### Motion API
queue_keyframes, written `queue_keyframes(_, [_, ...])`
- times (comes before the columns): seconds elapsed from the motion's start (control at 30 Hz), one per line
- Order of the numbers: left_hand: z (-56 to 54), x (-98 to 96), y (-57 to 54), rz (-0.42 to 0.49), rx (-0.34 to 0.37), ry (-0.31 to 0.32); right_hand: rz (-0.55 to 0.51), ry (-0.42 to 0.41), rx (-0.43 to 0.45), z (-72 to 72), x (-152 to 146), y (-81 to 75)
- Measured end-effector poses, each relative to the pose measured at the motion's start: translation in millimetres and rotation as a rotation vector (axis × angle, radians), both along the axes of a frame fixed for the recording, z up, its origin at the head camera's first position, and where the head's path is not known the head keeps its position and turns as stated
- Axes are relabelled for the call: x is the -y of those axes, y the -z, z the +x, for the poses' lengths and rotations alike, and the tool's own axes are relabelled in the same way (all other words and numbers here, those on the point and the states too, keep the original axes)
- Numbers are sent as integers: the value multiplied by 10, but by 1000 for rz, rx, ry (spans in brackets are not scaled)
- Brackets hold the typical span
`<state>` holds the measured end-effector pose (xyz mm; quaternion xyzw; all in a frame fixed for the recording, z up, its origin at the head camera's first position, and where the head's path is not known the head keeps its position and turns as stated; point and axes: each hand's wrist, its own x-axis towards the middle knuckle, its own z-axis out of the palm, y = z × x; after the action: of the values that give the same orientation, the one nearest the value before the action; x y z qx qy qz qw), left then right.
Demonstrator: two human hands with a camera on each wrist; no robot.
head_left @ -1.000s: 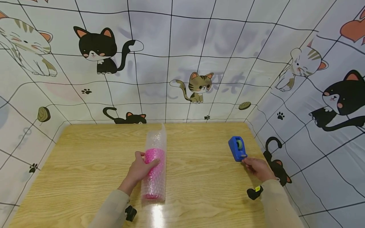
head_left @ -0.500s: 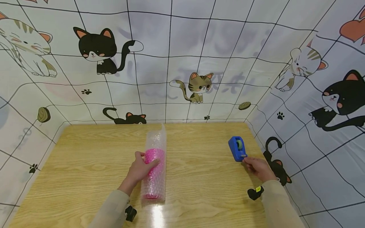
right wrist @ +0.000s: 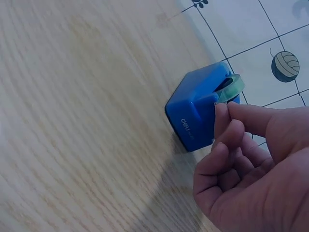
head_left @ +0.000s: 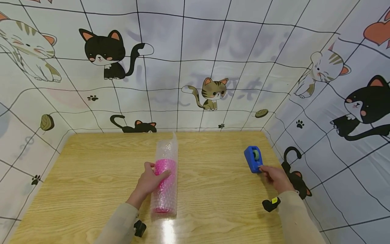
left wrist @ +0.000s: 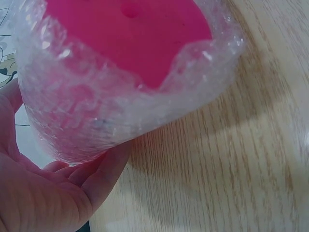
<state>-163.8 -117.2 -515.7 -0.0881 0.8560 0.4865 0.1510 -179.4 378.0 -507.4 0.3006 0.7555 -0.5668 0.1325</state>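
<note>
A pink cylinder wrapped in clear bubble wrap lies lengthwise on the wooden table, left of centre. My left hand grips its left side, the thumb across the top and the fingers curled round the far side. In the left wrist view the flat pink end shows through the wrap's opening. At the right stands a blue tape dispenser with a greenish tape roll. My right hand pinches the tape's end between thumb and forefinger, right at the dispenser's front; its other fingers are curled.
The wooden table ends at the back against a white cloth backdrop with a grid and cat drawings. Similar cloth rises along both sides, close beside the right forearm. Black wrist cameras sit at both sleeves.
My right hand has shifted slightly up, its fingertips now overlapping the dispenser's front. The left hand and the wrapped cylinder have stayed put.
</note>
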Motion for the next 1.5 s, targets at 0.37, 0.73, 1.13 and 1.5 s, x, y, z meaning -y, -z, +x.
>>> queue_keyframes(0.37, [1, -4, -42, -2, -1, 3, -83, -39, -43, -2, -47, 28])
queue_keyframes(0.73, [9, 4, -58, -4, 6, 4, -113, -44, -17, -19, -17, -26])
queue_keyframes(1.13, [3, 2, -32, -5, 5, 2, -54, -12, 36, 30, 2, 41])
queue_keyframes(1.5, [19, 9, -29, -6, 6, 8, -43, -15, 31, 57, 45, 13])
